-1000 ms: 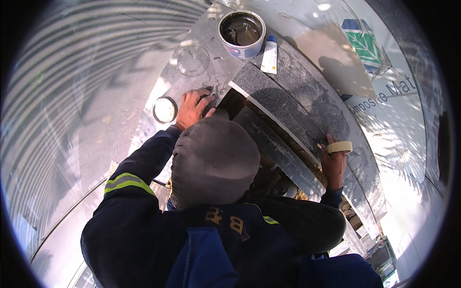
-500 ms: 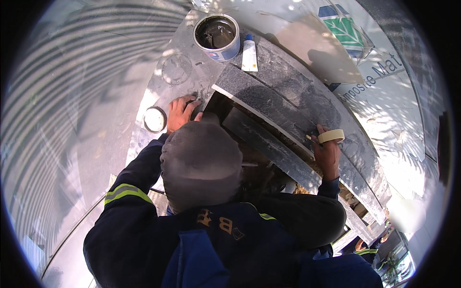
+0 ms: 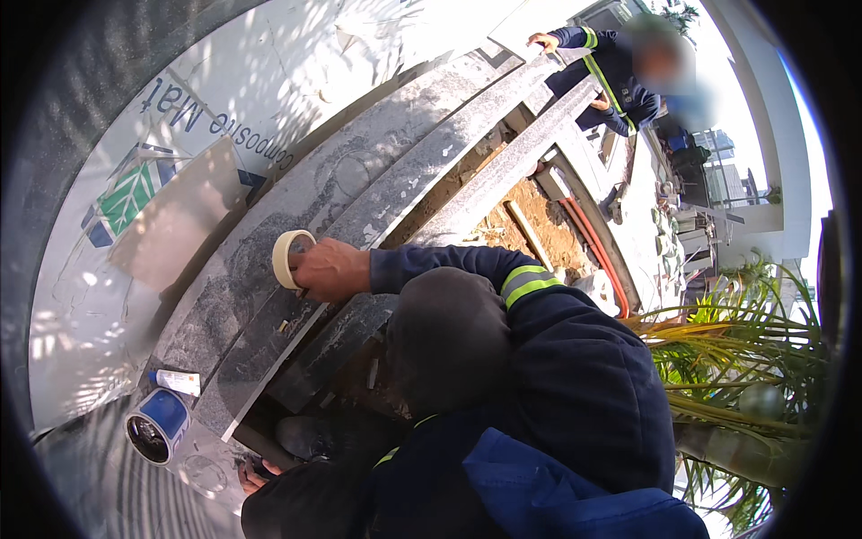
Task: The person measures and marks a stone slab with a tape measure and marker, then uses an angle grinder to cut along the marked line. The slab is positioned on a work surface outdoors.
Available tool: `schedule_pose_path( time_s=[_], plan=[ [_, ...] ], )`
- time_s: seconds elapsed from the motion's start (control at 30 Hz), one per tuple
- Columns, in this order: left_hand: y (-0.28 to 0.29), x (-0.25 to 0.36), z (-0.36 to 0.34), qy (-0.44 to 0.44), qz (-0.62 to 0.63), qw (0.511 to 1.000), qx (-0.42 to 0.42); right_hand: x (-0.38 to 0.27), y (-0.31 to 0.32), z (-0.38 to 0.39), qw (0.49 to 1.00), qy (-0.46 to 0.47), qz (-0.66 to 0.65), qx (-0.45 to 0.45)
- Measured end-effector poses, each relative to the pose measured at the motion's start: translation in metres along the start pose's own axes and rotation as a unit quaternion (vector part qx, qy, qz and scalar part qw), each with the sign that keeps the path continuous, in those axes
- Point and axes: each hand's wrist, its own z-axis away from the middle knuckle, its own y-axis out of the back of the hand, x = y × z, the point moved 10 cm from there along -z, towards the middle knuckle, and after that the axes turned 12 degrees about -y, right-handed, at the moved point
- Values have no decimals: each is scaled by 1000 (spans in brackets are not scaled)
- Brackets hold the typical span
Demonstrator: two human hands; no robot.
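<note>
My right hand (image 3: 332, 269) is closed on a roll of masking tape (image 3: 279, 260), a pale cream ring standing on edge above a dark grey stone slab (image 3: 250, 355). Small yellowish bits (image 3: 284, 325) lie on the slab just below that hand. My left hand (image 3: 255, 476) rests by the slab's near left end; only some fingers show, spread apart, and the sleeve hides the rest. Close to that end stand a blue-labelled tin (image 3: 164, 413) and a white tube with a blue cap (image 3: 178, 383). A dark gap runs along the slab's edge, partly hidden by a grey cap.
A co-worker (image 3: 620, 81) in navy with reflective bands holds the far end of the long stone strips (image 3: 512, 162). Orange pipes (image 3: 597, 251) lie over bare soil. A palm (image 3: 736, 359) grows at the right. Brown and white boards (image 3: 184, 216) line the left.
The view has swung round, so the tin and tube now sit at lower left, and the co-worker and palm show at right. The tape roll stays in my right hand; my left hand is more hidden.
</note>
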Motion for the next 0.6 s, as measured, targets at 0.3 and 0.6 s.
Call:
schedule_pose_path(
  time_s=[0.3, 0.6],
  plan=[
    [-1, -19, -19, -20, 3, 1000, -2, 3, 1, 13, 998, -42, -52, 8],
    [8, -25, -23, -14, 6, 1000, -4, 6, 9, 12, 998, -32, -54, 26]
  ],
)
